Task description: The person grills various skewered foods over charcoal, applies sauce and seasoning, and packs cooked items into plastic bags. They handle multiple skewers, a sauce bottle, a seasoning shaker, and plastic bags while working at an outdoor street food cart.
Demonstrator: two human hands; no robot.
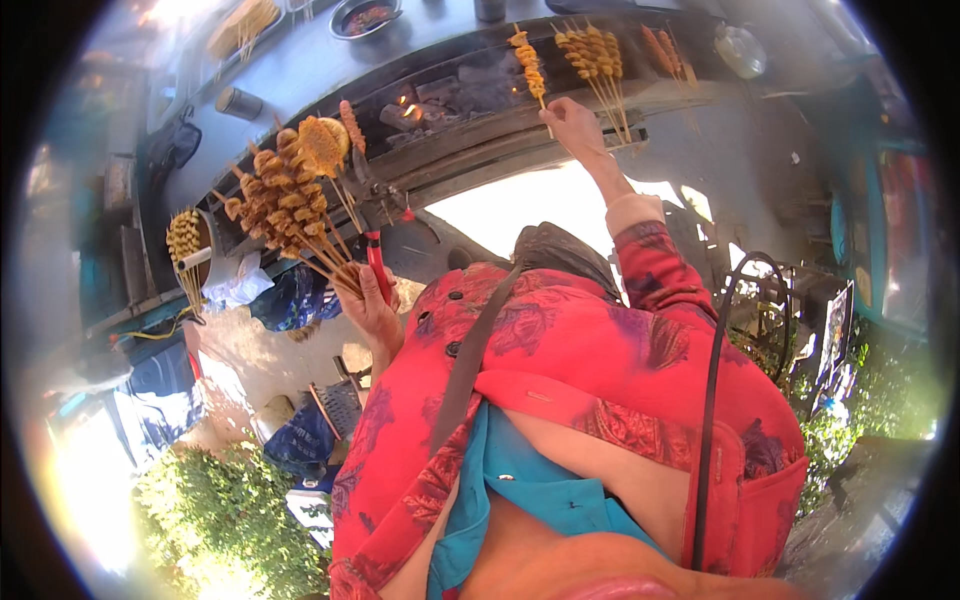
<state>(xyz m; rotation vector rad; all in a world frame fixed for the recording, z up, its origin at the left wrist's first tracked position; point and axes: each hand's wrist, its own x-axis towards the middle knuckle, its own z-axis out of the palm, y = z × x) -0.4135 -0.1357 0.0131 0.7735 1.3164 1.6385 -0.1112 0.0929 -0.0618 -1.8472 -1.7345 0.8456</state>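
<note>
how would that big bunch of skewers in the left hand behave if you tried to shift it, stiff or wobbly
Probably top-heavy: the bunch of skewers fans out with the food massed far from the left hand, which grips only the thin stick ends. The sticks look slim, so likely some flex. The same hand also holds red-handled tongs, so the grip seems crowded and a skewer could slip.

I have one view only, from the head camera, a wide fisheye looking steeply down my own front. My shirt fills the lower centre at close range. Farther off, the grill curves across the top. My forearms enter from below, reaching up toward it. Straight edges bend near the dark circular rim.
</note>
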